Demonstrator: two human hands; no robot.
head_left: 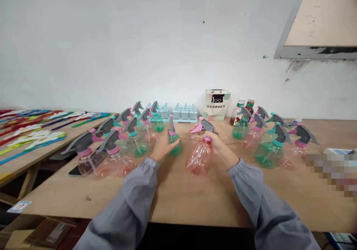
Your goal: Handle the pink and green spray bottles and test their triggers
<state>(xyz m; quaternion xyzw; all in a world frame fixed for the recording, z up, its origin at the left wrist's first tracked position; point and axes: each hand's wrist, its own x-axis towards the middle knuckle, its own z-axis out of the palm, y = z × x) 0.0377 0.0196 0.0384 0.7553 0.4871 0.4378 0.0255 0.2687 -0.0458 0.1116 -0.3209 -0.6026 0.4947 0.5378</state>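
Observation:
Near the middle of the table, my right hand [209, 138] is closed around the neck of a clear pink spray bottle [198, 159] with a pink and grey trigger head. The bottle leans slightly. To its left, my left hand [164, 145] is at the side of a green spray bottle [175, 146] with a pink collar and grey head, its thumb across the front and the other fingers mostly hidden behind. More pink and green spray bottles stand in a group at the left [137, 145] and another at the right [269, 154].
A phone [79, 171] lies under the left bottles. Light blue moulds [185, 114], a paper bag [216, 107] and two sauce bottles [237, 112] stand by the wall. A side table [92, 125] at left holds colourful flat pieces.

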